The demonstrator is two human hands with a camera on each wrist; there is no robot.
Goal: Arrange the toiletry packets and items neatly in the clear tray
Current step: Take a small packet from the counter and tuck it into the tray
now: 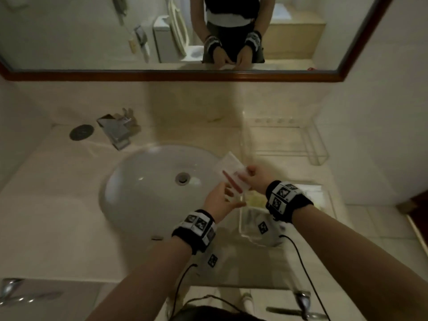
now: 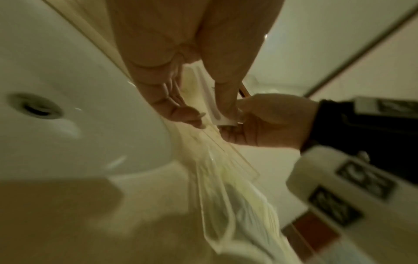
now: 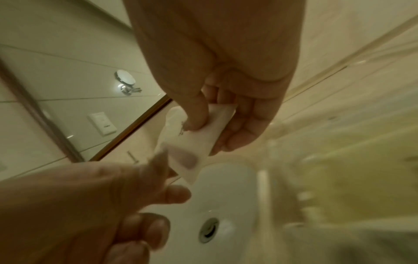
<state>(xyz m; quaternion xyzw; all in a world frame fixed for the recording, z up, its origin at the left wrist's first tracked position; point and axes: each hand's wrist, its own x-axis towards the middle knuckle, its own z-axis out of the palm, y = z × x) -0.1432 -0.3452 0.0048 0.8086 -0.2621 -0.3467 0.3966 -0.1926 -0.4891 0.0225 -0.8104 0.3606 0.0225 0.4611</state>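
A white packet (image 1: 231, 173) with a red toothbrush-like item inside hangs over the sink's right rim. My right hand (image 1: 251, 173) pinches its right end between thumb and fingers, shown close up in the right wrist view, where the right hand (image 3: 210, 135) holds the packet (image 3: 203, 142). My left hand (image 1: 228, 196) is just below with straight, spread fingers; its thumb touches the packet (image 2: 220, 116) in the left wrist view. The clear tray (image 1: 242, 218) sits on the counter under my right wrist, holding a yellowish packet (image 1: 254, 200) and other wrapped items.
The white sink basin (image 1: 150, 186) lies left of the hands, with a metal tap (image 1: 118, 130) behind it. A clear rack (image 1: 312, 144) stands at the back right against the wall. The wood-framed mirror (image 1: 208, 75) runs along the back. Cables hang from both wrists.
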